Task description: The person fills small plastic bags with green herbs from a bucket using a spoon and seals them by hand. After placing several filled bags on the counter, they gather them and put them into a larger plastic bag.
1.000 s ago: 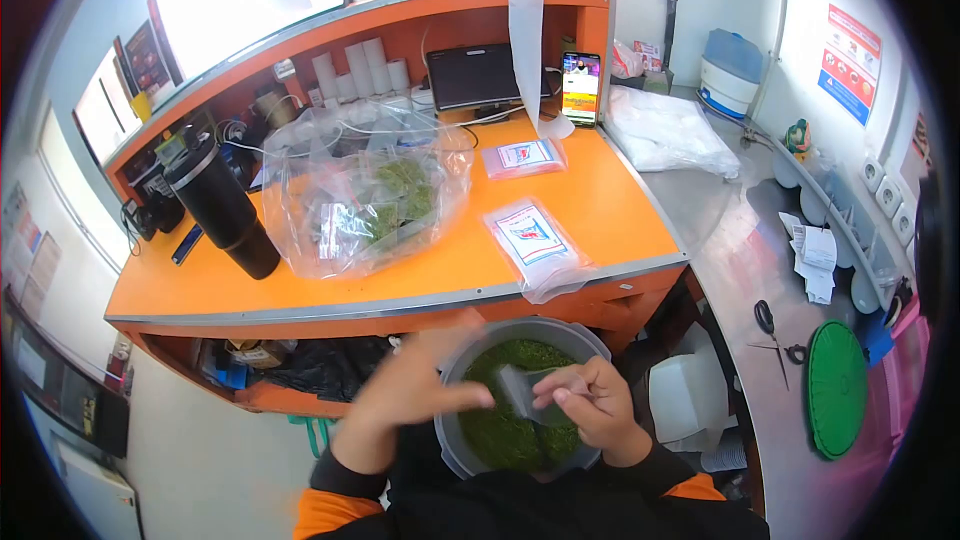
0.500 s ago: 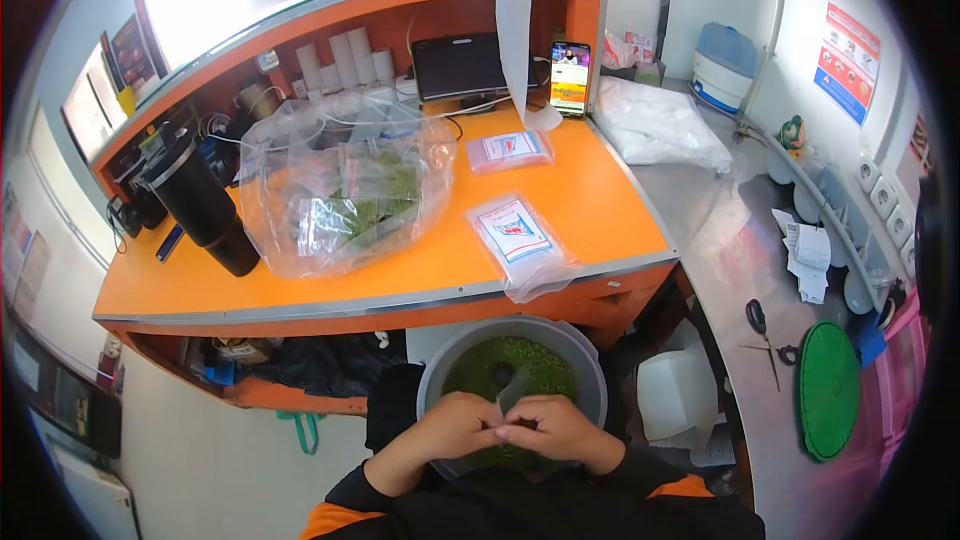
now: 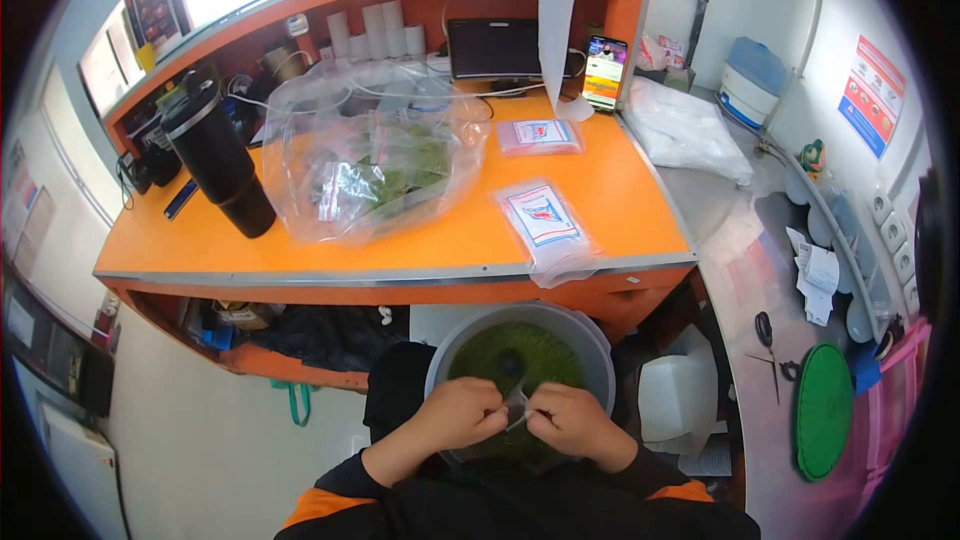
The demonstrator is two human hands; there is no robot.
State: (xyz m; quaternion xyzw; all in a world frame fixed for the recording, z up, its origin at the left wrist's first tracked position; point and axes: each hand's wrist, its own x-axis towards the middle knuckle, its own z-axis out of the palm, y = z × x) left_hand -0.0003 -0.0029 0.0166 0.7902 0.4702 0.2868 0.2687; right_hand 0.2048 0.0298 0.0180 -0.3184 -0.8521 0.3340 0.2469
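Over a grey tub (image 3: 604,360) of chopped green leaves (image 3: 545,345), both my hands pinch a small clear plastic bag (image 3: 517,406). My left hand (image 3: 464,412) has its fingers closed on the bag's left edge, and my right hand (image 3: 572,422) grips the right edge. Just behind the bag, a dark round thing (image 3: 510,362) rests on the leaves; it is too blurred to name. On the orange counter (image 3: 400,258) lies a large clear bag (image 3: 375,155) holding small bags of green leaves. Two packs of printed plastic bags (image 3: 545,223) lie to its right.
A black tumbler (image 3: 220,160) stands at the counter's left. At the back are a screen (image 3: 495,50) and a phone (image 3: 604,74). On the right metal surface lie scissors (image 3: 765,330), receipts (image 3: 818,280) and a green lid (image 3: 824,412). A white bin (image 3: 678,397) stands right of the tub.
My hands have moved apart, with the small bag now stretched between them. The camera view has shifted slightly, so the counter sits further right and higher.
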